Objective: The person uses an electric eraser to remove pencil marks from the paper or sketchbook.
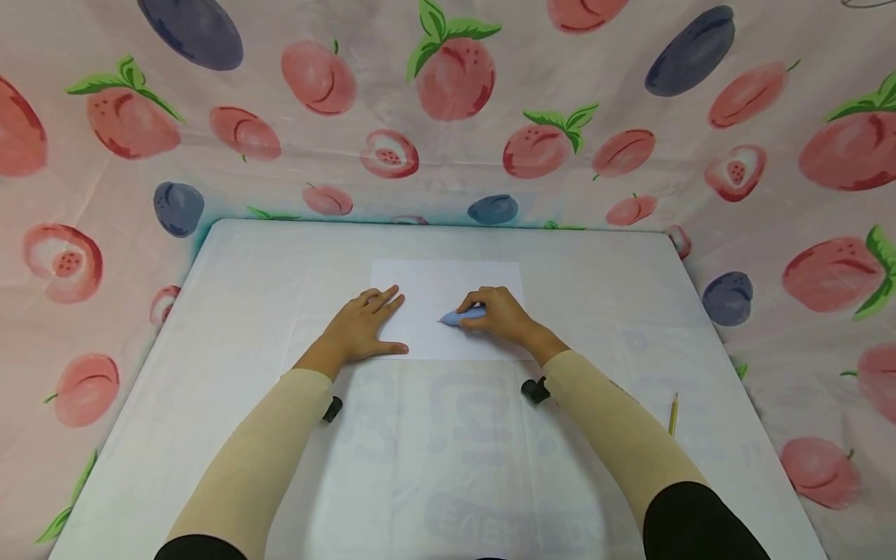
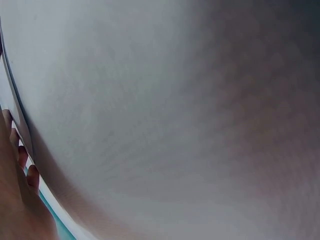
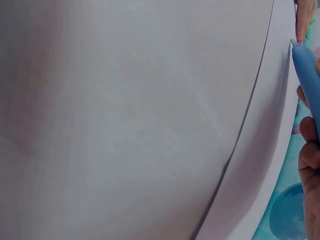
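Note:
A white sheet of paper [image 1: 448, 280] lies on the white-covered table in the head view. My left hand [image 1: 358, 325] rests on its left edge, fingers spread and thumb along the near edge. Over the sheet's right part, my right hand [image 1: 502, 313] grips a thick blue pen-like tool [image 1: 463, 316], its narrow tip pointing left, close over the paper. The right wrist view shows the tool's blue barrel [image 3: 306, 75] and pale tip, with curled fingers around it. Only part of the left hand [image 2: 17, 195] appears in the left wrist view.
A yellow-green pencil [image 1: 673, 414] lies on the table beside the right forearm. The white table cover [image 1: 462, 435] has faint creases and print showing through. Fruit-patterned cloth [image 1: 434, 155] hangs behind and around the table.

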Demonstrator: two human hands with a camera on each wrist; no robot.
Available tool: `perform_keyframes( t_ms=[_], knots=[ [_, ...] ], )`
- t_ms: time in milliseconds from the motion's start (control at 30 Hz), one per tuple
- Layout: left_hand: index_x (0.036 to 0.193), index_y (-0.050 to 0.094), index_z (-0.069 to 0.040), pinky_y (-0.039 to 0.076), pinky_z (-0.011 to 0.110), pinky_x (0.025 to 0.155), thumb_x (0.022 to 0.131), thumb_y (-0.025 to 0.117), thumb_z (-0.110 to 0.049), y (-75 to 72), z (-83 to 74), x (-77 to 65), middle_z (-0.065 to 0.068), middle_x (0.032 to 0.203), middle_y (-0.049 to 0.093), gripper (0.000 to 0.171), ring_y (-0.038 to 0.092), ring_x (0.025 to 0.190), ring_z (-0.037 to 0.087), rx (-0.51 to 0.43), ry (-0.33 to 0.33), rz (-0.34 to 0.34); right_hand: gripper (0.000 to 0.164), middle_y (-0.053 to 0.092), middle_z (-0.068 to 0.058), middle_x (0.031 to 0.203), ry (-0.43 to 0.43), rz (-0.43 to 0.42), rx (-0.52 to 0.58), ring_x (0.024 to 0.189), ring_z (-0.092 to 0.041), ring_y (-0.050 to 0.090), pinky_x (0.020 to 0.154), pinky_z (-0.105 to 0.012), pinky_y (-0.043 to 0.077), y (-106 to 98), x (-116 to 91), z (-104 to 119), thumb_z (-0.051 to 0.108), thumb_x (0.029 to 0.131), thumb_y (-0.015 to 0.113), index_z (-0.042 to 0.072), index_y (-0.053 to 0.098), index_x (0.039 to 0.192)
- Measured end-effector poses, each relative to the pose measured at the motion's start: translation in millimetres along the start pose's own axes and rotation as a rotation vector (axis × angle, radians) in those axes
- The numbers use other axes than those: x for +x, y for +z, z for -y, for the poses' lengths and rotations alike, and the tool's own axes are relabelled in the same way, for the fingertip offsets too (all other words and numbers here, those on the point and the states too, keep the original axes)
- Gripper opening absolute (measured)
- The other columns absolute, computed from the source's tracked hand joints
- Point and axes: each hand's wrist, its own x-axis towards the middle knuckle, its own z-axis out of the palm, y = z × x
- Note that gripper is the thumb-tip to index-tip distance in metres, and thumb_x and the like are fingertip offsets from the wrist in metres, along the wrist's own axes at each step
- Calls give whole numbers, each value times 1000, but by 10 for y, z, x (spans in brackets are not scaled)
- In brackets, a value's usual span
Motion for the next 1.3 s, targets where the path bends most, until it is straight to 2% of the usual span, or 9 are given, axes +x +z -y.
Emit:
perform_keyframes(
  t_ms=[733, 1300],
  knots=[
    [159, 15, -18, 22, 52, 118, 85, 52, -76, -14, -1, -22, 0, 167, 8, 101, 15, 150, 31, -11, -2, -2, 14, 73, 0, 100, -4, -2, -3, 98, -18, 66, 92, -37, 52, 51, 24, 11, 19, 83, 81, 15, 76, 95],
    [160, 13, -20, 22, 51, 119, 84, 48, -79, 39, 28, 4, -1, 167, 6, 102, 15, 150, 30, 11, 1, -1, 14, 73, 0, 98, -15, -11, 12, 95, -18, 66, 90, -36, 53, 69, 34, -10, 17, 82, 81, 14, 76, 95]
  ],
)
